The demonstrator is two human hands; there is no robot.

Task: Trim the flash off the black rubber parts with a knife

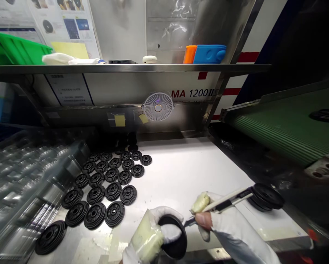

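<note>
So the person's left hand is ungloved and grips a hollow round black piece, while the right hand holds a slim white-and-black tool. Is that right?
Not quite: the left hand isn't ungloved; the head view shows it in a white glove. It does grip the hollow round black piece, and the right hand does hold the slim white-and-black tool.

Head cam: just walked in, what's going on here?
A person in gloves holds a hollow round black part in the left hand. The right hand grips a slim tool, possibly a knife, its tip at or near the part's rim. Black grooved discs lie in rough rows on the white table, beside clear plastic trays.
</note>
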